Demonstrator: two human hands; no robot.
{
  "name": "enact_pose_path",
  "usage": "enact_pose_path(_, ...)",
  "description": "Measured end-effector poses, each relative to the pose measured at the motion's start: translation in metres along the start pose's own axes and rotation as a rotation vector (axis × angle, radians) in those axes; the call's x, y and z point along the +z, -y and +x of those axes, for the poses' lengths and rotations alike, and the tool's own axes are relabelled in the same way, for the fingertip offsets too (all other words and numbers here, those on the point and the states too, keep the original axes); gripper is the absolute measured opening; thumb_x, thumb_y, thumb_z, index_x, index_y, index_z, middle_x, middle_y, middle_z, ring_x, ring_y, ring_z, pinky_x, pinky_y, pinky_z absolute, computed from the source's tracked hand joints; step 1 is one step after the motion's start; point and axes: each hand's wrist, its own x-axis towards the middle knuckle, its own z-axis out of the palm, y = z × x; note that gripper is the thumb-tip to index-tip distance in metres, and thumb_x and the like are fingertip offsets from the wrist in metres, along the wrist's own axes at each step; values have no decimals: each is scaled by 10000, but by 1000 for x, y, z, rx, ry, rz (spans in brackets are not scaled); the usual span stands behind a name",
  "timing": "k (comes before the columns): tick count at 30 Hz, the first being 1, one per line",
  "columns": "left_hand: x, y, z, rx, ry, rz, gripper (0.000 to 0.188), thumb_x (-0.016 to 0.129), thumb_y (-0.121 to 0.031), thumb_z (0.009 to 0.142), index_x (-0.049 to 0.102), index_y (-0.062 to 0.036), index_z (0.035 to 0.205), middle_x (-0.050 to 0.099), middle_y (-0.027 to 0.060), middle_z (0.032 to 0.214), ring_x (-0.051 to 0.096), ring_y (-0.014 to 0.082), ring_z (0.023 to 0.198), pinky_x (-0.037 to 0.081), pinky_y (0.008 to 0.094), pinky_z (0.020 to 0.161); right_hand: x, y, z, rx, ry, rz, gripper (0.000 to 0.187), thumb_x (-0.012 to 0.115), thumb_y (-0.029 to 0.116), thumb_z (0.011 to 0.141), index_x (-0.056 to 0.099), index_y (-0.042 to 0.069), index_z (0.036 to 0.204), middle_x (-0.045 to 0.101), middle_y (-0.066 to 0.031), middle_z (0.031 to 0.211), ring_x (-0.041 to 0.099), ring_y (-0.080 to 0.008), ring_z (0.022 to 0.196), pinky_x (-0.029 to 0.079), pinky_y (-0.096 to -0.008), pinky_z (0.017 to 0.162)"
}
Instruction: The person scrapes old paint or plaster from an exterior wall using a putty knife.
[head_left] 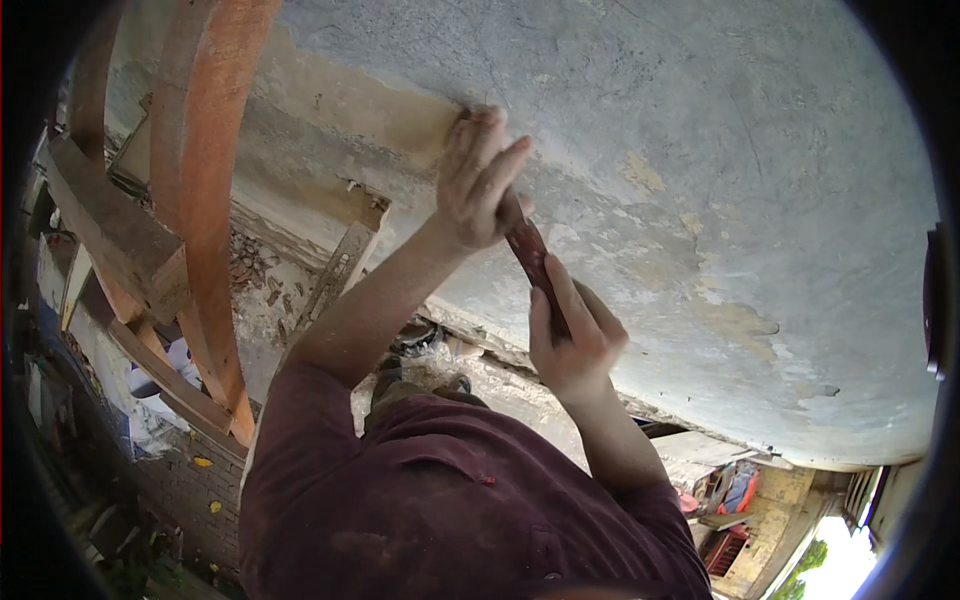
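Observation:
A dark reddish-brown wooden stick or tool handle (527, 244) slants across the front of the wall. My right hand (580, 335) is closed round its lower part. Higher up, my left hand (470, 180) has its fingers stretched out and somewhat apart, against or close to the weathered grey wall (780, 170). The handle's upper end runs to the heel of the left hand, which hides whatever is there; blur also softens the fingers. Around both hands the wall's paint is worn and flaking, with a bare tan-brown strip (340, 115) to the left.
On my left, an orange-brown wooden post (215, 120) stands close, with a rough timber beam (115, 225) beside it. Debris (255, 275) lies along the wall's foot. Brick paving (190, 490) shows at the lower left, and a red crate (725, 550) at the lower right.

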Motion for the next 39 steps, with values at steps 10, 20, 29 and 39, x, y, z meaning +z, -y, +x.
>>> enact_pose_path(10, -18, 16, 1, -24, 134, 68, 556, 313, -468, 922, 481, -23, 1210, 320, 229, 1369, 270, 342, 1304, 189, 463, 1076, 6, 0, 17, 45, 79, 33, 282, 618, -48, 731, 606, -85, 1010, 645, -220, 825, 665, -290, 744, 524, -298, 599)
enact_pose_path(20, 7, -29, 7, -90, -3, -149, 499, 366, -451, 914, 516, -64, 1191, 402, 204, 1323, 347, 319, 1268, 242, 436, 1066, -30, 18, -6, 43, 6, -88, 265, 635, -41, 714, 611, -95, 972, 633, -246, 791, 659, -307, 678, 519, -316, 607)
enact_pose_path(29, 3, -6, 9, 0, 8, 65, 509, 351, -479, 911, 537, -55, 1122, 360, 217, 1350, 315, 321, 1286, 237, 429, 1068, -4, -12, 4, -42, -33, 46, 332, 655, -32, 699, 601, -54, 1026, 631, -174, 773, 640, -260, 620, 497, -294, 512)
enact_pose_path(39, -5, -33, 4, -206, 247, -233, 504, 349, -470, 911, 543, -55, 1120, 357, 228, 1348, 264, 315, 1314, 213, 430, 1078, -34, 9, -2, -28, -49, -89, 298, 646, -23, 720, 611, -59, 1013, 637, -194, 767, 649, -251, 594, 519, -281, 505)
